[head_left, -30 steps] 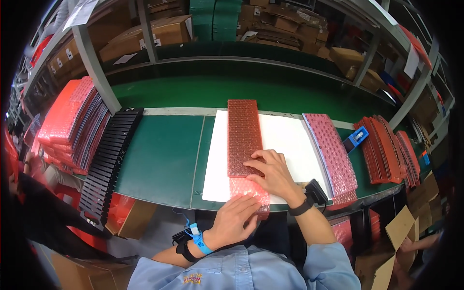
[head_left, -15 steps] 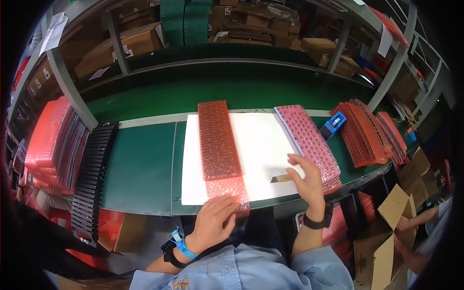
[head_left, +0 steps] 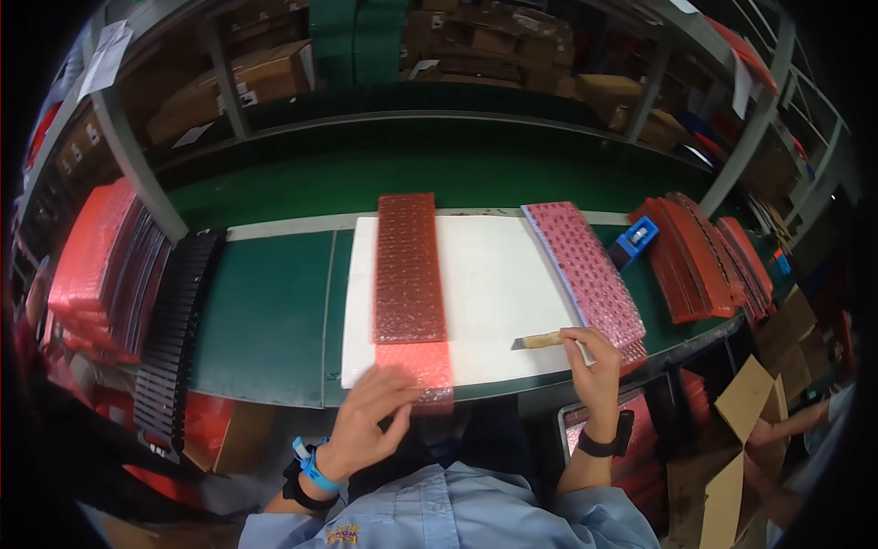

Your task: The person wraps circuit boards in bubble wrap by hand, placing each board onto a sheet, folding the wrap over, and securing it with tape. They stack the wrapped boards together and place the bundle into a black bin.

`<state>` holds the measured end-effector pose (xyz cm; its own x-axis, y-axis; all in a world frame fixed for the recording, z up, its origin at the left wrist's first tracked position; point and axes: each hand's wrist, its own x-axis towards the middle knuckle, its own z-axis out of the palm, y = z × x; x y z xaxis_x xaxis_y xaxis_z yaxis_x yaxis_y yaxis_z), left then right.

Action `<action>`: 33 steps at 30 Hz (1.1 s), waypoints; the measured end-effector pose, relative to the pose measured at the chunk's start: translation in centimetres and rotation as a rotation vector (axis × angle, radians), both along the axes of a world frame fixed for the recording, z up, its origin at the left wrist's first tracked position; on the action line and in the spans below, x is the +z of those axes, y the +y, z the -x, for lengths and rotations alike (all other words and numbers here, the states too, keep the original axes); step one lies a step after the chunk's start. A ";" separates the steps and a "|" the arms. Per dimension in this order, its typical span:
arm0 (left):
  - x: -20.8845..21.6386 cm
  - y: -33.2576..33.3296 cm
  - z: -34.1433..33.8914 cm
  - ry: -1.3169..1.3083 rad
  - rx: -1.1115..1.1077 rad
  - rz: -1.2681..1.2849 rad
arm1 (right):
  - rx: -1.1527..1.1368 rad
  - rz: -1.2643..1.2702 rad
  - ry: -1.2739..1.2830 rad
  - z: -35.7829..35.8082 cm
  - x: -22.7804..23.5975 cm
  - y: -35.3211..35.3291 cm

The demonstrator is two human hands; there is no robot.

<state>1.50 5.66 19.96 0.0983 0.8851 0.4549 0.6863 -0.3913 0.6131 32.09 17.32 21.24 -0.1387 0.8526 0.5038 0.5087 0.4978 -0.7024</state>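
A long red bubble-wrap pack (head_left: 407, 270) lies on a white board (head_left: 494, 265) in front of me. Its paler, emptier bubble-wrap end (head_left: 416, 364) reaches past the board's near edge. My left hand (head_left: 373, 419) is at the left side of that end, fingers stretched out and slightly blurred; whether it touches the film I cannot tell. My right hand (head_left: 596, 371) pinches the rear of a knife (head_left: 541, 341) with a tan, wrapped-looking handle and a dark blade, which points left over the board. To the right lies a pink bubble-wrap pack (head_left: 585, 265) on top of another.
A blue tape dispenser (head_left: 635, 240) and red bubble-wrapped stacks (head_left: 684, 261) stand at the right. At the left are a black slatted rack (head_left: 178, 339) and a tall red stack (head_left: 105, 270). Another person's hands (head_left: 768, 435) are beside an open carton (head_left: 727, 457) at lower right.
My right hand, open above the knife before, has lowered and closed on its handle. My left hand has moved left off the film's middle. The red pack has turned straighter.
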 end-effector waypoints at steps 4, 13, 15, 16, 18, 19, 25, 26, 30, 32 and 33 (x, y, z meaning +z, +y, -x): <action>1.5 0.7 2.3 0.077 0.166 -0.063 | 0.009 -0.101 -0.011 1.3 -0.9 0.8; 2.6 0.3 6.2 0.155 0.661 -0.217 | 0.005 -0.193 0.044 2.4 -3.9 1.2; 2.4 0.9 6.7 0.201 0.707 -0.204 | -0.010 -0.198 0.140 1.2 -5.0 1.2; 2.4 1.3 6.9 0.237 0.723 -0.180 | 0.016 -0.192 0.150 1.0 -5.3 1.2; 3.1 2.3 7.1 0.277 0.754 -0.150 | 0.028 -0.195 0.191 0.8 -5.7 1.3; 3.7 3.1 7.1 0.340 0.768 -0.141 | 0.042 -0.190 0.194 0.8 -5.8 1.3; 8.7 9.1 11.4 0.615 0.830 -0.230 | 0.028 -0.142 0.222 0.8 -5.8 1.2; 9.0 10.4 12.1 0.650 0.851 -0.287 | 0.002 -0.137 0.230 0.8 -5.9 1.2; 6.0 13.7 14.7 0.686 0.815 -0.260 | -0.028 -0.125 0.252 1.2 -5.8 1.0; 3.3 14.8 16.2 0.683 0.788 -0.217 | -0.031 -0.130 0.232 1.3 -6.0 0.8; 1.5 15.1 16.8 0.678 0.777 -0.184 | -0.026 -0.127 0.211 1.3 -6.0 0.9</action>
<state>-15.32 20.71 21.47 -0.1832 0.7363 0.6514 0.9664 0.2563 -0.0180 30.75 18.26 15.23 0.0015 0.7822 0.6230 0.3712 0.5781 -0.7267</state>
